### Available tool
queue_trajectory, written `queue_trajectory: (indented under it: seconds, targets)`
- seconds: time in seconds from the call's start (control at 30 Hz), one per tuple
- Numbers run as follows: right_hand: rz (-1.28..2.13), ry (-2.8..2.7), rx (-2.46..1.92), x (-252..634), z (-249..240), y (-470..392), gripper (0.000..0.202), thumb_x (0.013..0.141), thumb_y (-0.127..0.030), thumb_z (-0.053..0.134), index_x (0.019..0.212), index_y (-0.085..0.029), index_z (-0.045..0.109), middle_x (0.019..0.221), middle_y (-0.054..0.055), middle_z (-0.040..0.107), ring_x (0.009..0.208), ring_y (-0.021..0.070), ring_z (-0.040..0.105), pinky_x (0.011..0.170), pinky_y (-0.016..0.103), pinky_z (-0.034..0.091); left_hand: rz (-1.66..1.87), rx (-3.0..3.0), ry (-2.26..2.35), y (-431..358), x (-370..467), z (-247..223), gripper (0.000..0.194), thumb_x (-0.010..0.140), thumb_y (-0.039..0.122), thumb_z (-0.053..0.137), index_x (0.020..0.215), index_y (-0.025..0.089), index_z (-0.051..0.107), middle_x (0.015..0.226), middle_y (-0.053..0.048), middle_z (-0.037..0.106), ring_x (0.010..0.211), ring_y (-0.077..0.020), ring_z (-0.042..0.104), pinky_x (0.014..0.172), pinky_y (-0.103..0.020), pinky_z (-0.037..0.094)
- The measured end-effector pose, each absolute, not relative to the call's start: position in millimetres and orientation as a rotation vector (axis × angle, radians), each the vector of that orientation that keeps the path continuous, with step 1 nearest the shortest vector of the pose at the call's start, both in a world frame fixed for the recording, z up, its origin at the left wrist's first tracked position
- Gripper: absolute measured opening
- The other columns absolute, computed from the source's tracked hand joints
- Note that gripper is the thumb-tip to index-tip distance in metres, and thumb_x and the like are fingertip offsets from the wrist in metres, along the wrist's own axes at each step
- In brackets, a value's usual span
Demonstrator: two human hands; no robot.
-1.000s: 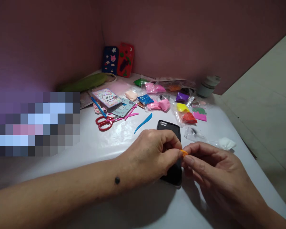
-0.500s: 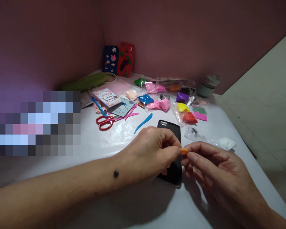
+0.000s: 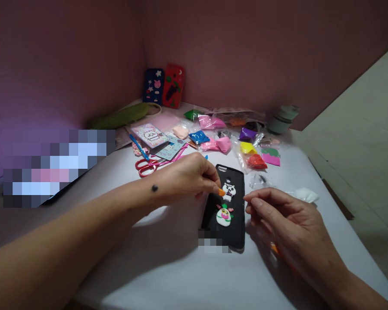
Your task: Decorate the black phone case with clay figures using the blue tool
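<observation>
My left hand (image 3: 198, 176) is closed, pinching a small bit of orange clay (image 3: 221, 193) over the phone case. The black phone case (image 3: 236, 230) lies on the table, back side up. On it are a white cat-like figure (image 3: 228, 190) and, below that, a rounded white figure (image 3: 224, 216) with green, pink and yellow parts. My right hand (image 3: 284, 219) is just right of the case, thumb and index finger close together; whether anything is between them is hidden. Beneath that hand shows an orange piece (image 3: 274, 248) with something clear, partly covered; I cannot tell whether it is held.
Packets of coloured clay, such as a blue packet (image 3: 199, 137) and a red packet (image 3: 257, 162), lie beyond the case. Red-handled scissors (image 3: 145, 168) and patterned cards (image 3: 150, 134) are at left. Two decorated cases (image 3: 173, 86) lean on the wall. A jar (image 3: 283, 119) stands back right.
My left hand has moved left, away from my right hand, with the orange clay in its fingers. The figures on the phone case have come into view.
</observation>
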State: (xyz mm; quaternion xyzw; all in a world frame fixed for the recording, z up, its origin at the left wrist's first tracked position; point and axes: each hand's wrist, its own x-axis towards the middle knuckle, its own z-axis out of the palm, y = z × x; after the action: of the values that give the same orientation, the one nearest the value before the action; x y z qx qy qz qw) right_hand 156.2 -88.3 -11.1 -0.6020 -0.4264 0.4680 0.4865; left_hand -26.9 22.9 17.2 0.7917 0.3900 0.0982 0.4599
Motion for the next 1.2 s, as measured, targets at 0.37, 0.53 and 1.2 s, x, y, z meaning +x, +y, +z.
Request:
queue_trajectory:
  seconds: [0.37, 0.53, 1.2]
  targets:
    - [0.896, -1.268, -1.567, 162.4, -16.2, -82.9, 0.016, 0.084, -0.037, 0.063, 0.083, -0.021, 0.066, 0.075, 0.002, 0.060, 0.059, 0.0121, 0.052, 0.051, 0.025, 0.041, 0.111, 2.177, 0.971, 22.4, -18.2, 12.7, 0.014, 0.080, 0.015, 0.054, 0.083, 0.015, 0.068, 0.058, 0.004, 0.057, 0.056, -0.0101, 0.051, 0.054, -0.020, 0.033]
    - [0.758, -1.360, -1.568, 165.4, -20.6, -80.2, 0.011, 0.085, -0.033, 0.061, 0.086, -0.024, 0.066, 0.089, 0.002, 0.063, 0.078, 0.0179, 0.060, 0.067, 0.031, 0.047, 0.146, 2.226, 0.953, 21.4, -19.0, 6.6, 0.013, 0.082, 0.017, 0.056, 0.082, 0.017, 0.069, 0.068, 0.002, 0.063, 0.063, -0.0112, 0.054, 0.059, -0.021, 0.035]
    - [0.718, -1.377, -1.594, 170.9, -28.8, -82.2, 0.012, 0.085, -0.036, 0.061, 0.088, -0.026, 0.066, 0.084, 0.002, 0.066, 0.073, 0.0207, 0.065, 0.066, 0.034, 0.050, 0.368, 2.063, 1.063, 21.3, -21.7, 9.2, 0.010, 0.080, 0.018, 0.059, 0.076, 0.015, 0.068, 0.060, 0.003, 0.059, 0.057, -0.0097, 0.052, 0.056, -0.022, 0.035]
